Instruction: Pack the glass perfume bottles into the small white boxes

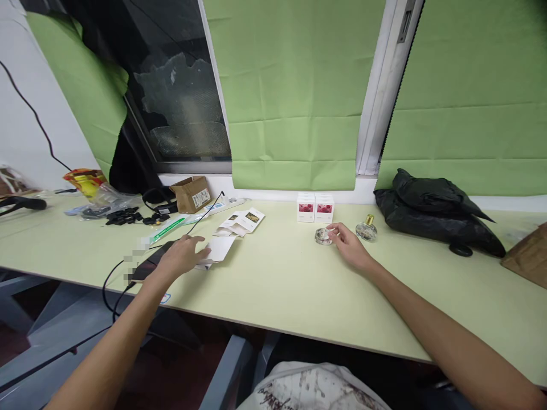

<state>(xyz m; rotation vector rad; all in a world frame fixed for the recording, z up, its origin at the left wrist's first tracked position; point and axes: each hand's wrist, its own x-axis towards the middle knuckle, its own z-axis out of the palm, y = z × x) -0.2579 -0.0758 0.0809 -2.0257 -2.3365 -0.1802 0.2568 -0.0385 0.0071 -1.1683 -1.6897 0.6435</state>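
My left hand (pixel 182 256) lies on the pale green table (pixel 277 285), its fingers resting on a flat white card carton (pixel 220 249). My right hand (pixel 350 245) reaches forward with its fingertips pinched on a small clear glass cap (pixel 323 236). A round glass perfume bottle with a gold neck (pixel 366 229) stands just right of that hand. Two small white boxes with pink pictures (pixel 315 207) stand side by side behind the cap. More flat printed cartons (pixel 241 222) lie beyond my left hand.
A crumpled black plastic bag (pixel 436 213) sits at the back right, a brown paper bag (pixel 530 256) at the right edge. At the back left are a small cardboard box (pixel 192 193), black cables (pixel 128 216), a power strip (pixel 226 204) and a snack packet (pixel 85 181). Green blinds cover the windows.
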